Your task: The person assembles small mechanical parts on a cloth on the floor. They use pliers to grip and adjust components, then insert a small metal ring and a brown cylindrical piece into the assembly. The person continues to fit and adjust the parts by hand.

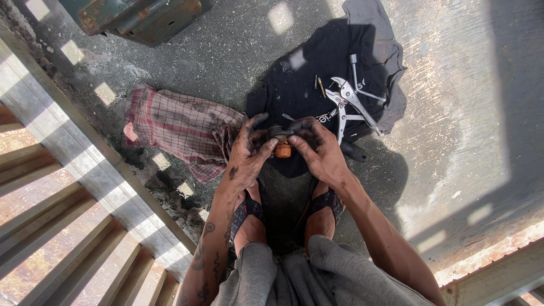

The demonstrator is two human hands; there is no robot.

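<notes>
Two dirty hands grip one small orange part.
Left hand [249,148] and right hand [317,148] pinch the orange part [282,149] near the pliers [348,99]; hold tight, turn slowly.

Shiny bare-metal pliers [347,99] lie on matt dark cloth [317,68]; the checked rag [175,124] is woven and grimy; the concrete floor [453,113] is rough; the box [136,17] is rusty painted metal.

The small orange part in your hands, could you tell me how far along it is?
Laid out: locking pliers on the dark cloth. In hand: left hand and right hand, both greasy, grip the orange part. The checked rag lies beside; nothing looks wiped yet.
</notes>
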